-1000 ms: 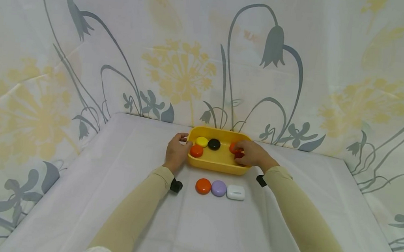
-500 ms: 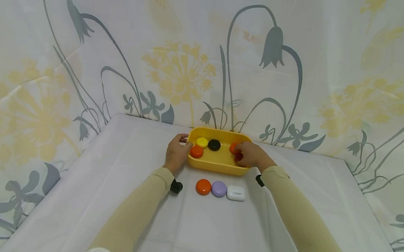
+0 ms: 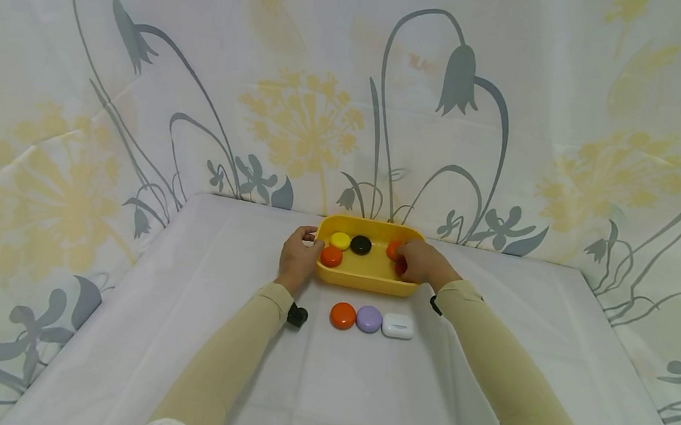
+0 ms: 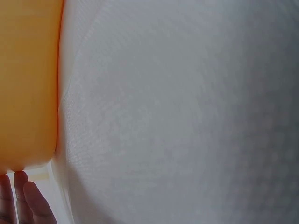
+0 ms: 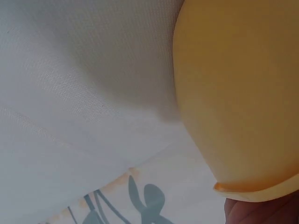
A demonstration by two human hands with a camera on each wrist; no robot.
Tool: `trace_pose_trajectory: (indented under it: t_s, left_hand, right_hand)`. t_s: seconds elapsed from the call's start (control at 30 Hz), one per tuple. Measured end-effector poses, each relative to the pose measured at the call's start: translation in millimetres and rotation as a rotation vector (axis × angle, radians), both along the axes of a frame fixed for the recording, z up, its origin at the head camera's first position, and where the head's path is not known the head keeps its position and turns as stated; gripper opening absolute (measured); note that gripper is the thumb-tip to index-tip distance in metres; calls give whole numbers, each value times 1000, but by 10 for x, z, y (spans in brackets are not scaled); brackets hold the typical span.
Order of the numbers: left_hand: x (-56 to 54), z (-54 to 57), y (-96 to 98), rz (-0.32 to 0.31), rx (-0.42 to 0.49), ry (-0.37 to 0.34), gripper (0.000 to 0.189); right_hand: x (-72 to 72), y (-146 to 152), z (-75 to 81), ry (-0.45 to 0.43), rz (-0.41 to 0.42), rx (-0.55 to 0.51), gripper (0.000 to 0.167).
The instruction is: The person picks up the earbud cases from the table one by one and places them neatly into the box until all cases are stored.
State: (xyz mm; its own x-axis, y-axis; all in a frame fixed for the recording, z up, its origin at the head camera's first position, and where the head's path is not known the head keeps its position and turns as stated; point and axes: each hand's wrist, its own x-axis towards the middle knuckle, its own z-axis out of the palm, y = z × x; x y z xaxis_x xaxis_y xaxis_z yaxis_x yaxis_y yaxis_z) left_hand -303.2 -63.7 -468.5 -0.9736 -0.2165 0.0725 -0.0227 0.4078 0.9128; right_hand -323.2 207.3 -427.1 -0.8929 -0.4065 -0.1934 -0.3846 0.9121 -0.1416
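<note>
A yellow tray (image 3: 365,284) stands on the white-covered table near the back. My left hand (image 3: 299,256) holds its left end, thumb at the rim; in the left wrist view its fingertips (image 4: 19,179) meet the tray's outer wall. Reaching over the right end, my right hand (image 3: 424,262) has its fingers down inside, pinching a glossy dark red round piece (image 3: 400,266) mostly hidden by them. Right beside those fingers lies an orange round piece (image 3: 393,250). Further left in the tray are a black disc (image 3: 360,245), a yellow disc (image 3: 340,241) and an orange-red disc (image 3: 331,256).
In front of the tray, a row on the cloth (image 3: 327,385) holds an orange-red disc (image 3: 342,315), a lilac disc (image 3: 369,319) and a small white rounded case (image 3: 397,326). A flower-patterned curtain (image 3: 312,117) rises directly behind the tray.
The right hand's fingers have drawn in slightly around the red piece inside the tray, and its wrist has shifted a little left. The left hand and the row of pieces stay put.
</note>
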Motion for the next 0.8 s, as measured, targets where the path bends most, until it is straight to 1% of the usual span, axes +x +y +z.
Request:
trace_pose_trajectory:
  t_s: [0.2, 0.4, 0.67, 0.8]
  left_hand:
    - [1, 0, 0, 2, 5, -1, 37]
    - [5, 5, 7, 3, 8, -6, 37]
    - [8, 3, 7, 6, 9, 2, 36]
    - [1, 2, 7, 3, 2, 1, 37]
  right_hand:
    - [20, -25, 9, 17, -18, 19, 15]
    - [46, -37, 22, 44, -8, 36, 13]
    - [67, -54, 26, 54, -20, 61, 17]
    - [71, -42, 20, 61, -12, 47, 19]
